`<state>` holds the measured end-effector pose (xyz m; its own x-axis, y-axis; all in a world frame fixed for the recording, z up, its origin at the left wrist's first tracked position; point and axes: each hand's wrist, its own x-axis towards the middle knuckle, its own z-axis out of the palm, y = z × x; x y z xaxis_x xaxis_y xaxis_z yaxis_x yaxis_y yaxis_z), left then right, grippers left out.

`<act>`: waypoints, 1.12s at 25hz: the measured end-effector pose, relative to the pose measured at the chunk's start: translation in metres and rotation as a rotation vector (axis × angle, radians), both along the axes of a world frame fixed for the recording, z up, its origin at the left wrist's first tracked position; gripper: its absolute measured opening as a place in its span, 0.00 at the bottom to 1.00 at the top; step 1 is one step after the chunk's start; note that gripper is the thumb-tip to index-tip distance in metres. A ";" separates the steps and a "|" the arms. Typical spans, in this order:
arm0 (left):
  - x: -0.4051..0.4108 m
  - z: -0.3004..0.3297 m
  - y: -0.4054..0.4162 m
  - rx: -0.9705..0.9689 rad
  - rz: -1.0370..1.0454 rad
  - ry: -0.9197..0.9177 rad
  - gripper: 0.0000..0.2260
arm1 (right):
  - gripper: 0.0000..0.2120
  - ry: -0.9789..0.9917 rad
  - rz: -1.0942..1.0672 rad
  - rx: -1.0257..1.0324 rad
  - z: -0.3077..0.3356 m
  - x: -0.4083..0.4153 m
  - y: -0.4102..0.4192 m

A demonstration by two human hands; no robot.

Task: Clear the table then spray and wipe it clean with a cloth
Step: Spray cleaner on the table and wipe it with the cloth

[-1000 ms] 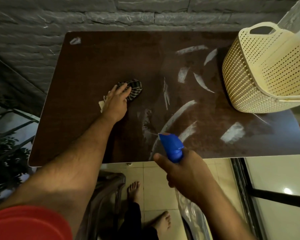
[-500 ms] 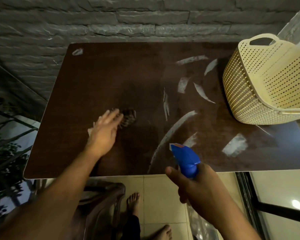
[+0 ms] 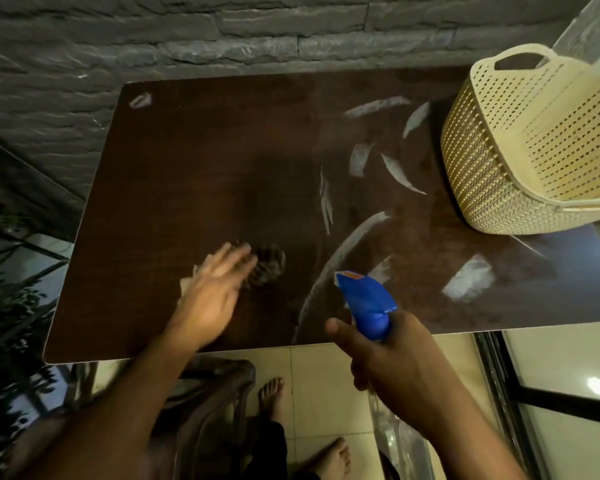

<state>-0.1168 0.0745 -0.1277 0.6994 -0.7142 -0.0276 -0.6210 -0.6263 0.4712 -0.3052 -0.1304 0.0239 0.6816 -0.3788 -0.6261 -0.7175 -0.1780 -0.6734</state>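
Note:
The dark brown table (image 3: 201, 174) fills the view, with pale streaks and patches on its right half. A checked cloth (image 3: 269, 265) lies left of centre near the front. My left hand (image 3: 213, 294) presses flat on it with straight fingers, blurred by motion. Over the front edge, my right hand (image 3: 392, 355) grips a spray bottle (image 3: 366, 303) with a blue head, its nozzle facing the table. The bottle's body is hidden by my hand.
A cream perforated plastic basket (image 3: 499, 174) stands tilted at the table's right edge. A grey stone wall (image 3: 222, 39) runs behind the table. Below the front edge are a dark chair (image 3: 219, 382), my bare feet and tiled floor.
My left hand has slid the cloth toward the table's front. The right hand with the spray bottle has stayed over the front edge. The camera has tilted.

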 end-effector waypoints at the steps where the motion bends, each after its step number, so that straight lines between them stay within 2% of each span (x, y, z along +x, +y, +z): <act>1: 0.035 0.000 -0.015 0.030 0.102 -0.014 0.22 | 0.13 -0.003 0.000 0.003 -0.003 0.001 0.000; 3: 0.091 -0.002 -0.061 0.068 0.275 -0.023 0.22 | 0.12 -0.008 -0.010 0.003 -0.008 0.004 0.005; 5: 0.091 0.000 -0.094 0.112 0.282 -0.035 0.23 | 0.12 -0.015 -0.028 0.014 -0.007 0.006 0.010; 7: 0.031 -0.002 -0.083 0.120 0.116 -0.079 0.24 | 0.12 -0.022 -0.015 0.015 -0.001 0.006 0.016; 9: -0.045 0.000 -0.038 0.070 -0.071 -0.076 0.24 | 0.13 -0.023 -0.005 0.009 0.005 0.003 0.018; 11: -0.062 0.000 0.010 0.000 -0.095 -0.036 0.25 | 0.14 -0.019 -0.005 0.002 0.006 0.001 0.017; 13: -0.007 -0.003 0.020 0.033 0.057 -0.013 0.25 | 0.15 -0.006 0.014 -0.023 0.003 -0.002 0.015; 15: 0.064 -0.006 -0.011 0.061 0.269 -0.006 0.23 | 0.15 0.003 0.009 -0.040 -0.002 -0.002 0.012; 17: 0.087 -0.007 -0.056 0.113 0.345 -0.006 0.23 | 0.13 0.004 -0.005 -0.034 -0.005 -0.002 0.014; 20: 0.020 -0.011 -0.083 0.115 0.119 -0.073 0.24 | 0.12 -0.016 -0.011 -0.025 0.000 -0.004 0.016; 22: -0.063 -0.009 -0.054 0.125 -0.066 -0.072 0.25 | 0.12 -0.021 0.005 -0.019 0.007 -0.007 0.016; 24: -0.115 -0.003 -0.010 0.111 -0.147 -0.059 0.25 | 0.13 -0.029 0.008 -0.022 0.011 -0.008 0.013; 26: -0.085 -0.001 0.015 0.106 -0.126 -0.059 0.25 | 0.14 -0.031 0.005 -0.015 0.008 -0.009 0.010; 28: -0.013 0.000 0.007 0.091 0.101 -0.013 0.24 | 0.14 -0.022 0.001 -0.010 0.002 -0.009 0.009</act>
